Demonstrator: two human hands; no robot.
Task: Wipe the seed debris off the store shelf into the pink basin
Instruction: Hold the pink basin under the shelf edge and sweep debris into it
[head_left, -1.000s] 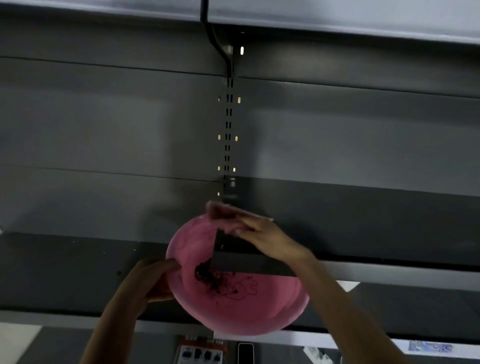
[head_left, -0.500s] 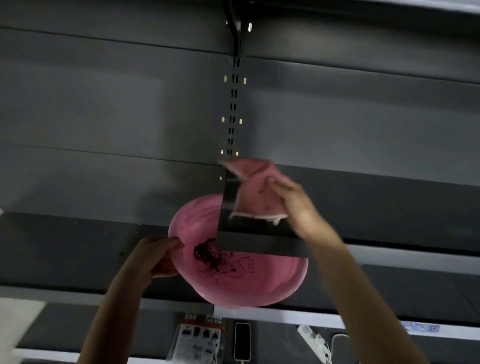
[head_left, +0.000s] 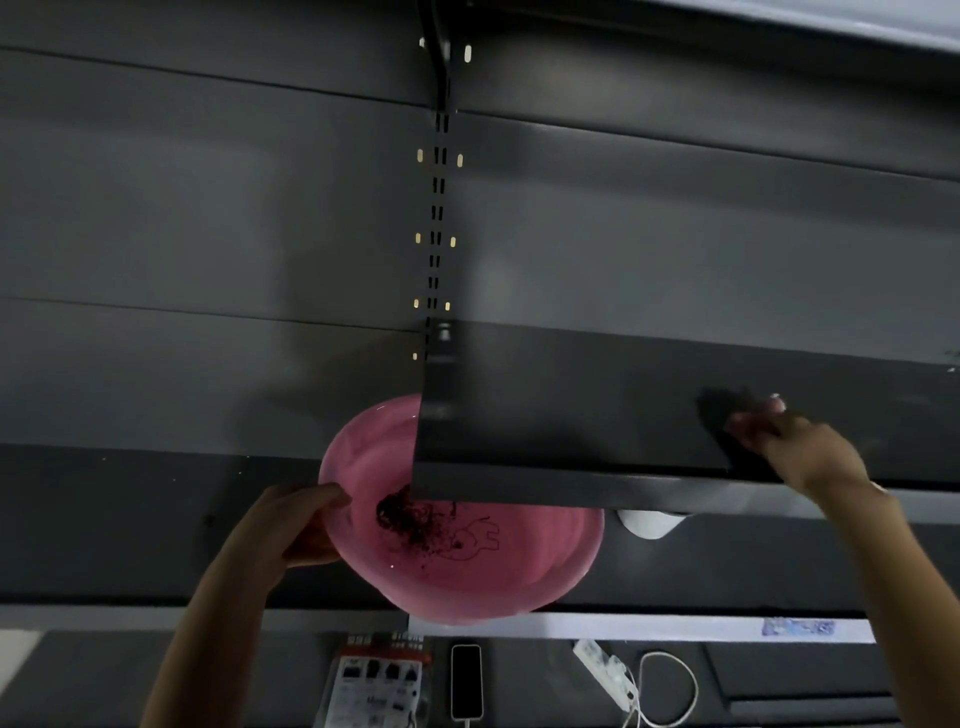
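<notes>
The pink basin (head_left: 519, 582) sits tilted just under the left end of the dark shelf (head_left: 571, 415), whose corner hides part of it. A clump of dark seed debris (head_left: 410, 519) lies inside the basin beside a line drawing. My left hand (head_left: 301, 525) grips the basin's left rim, thumb over the edge. My right hand (head_left: 810, 452) is far to the right on the shelf top, holding the pink cloth (head_left: 775, 402). Only a small edge of the cloth shows past my fingers, and the hand is blurred.
A slotted upright post (head_left: 436, 208) runs up the grey back panel above the shelf's left end. A white object (head_left: 649, 522) hangs under the shelf. On the lower level lie a phone (head_left: 466, 680), a power strip (head_left: 605, 673) and a packaged item (head_left: 376, 686).
My right hand has swept with the cloth from over the basin at the shelf's left end far to the right along the shelf. The left hand and basin stayed about where they were.
</notes>
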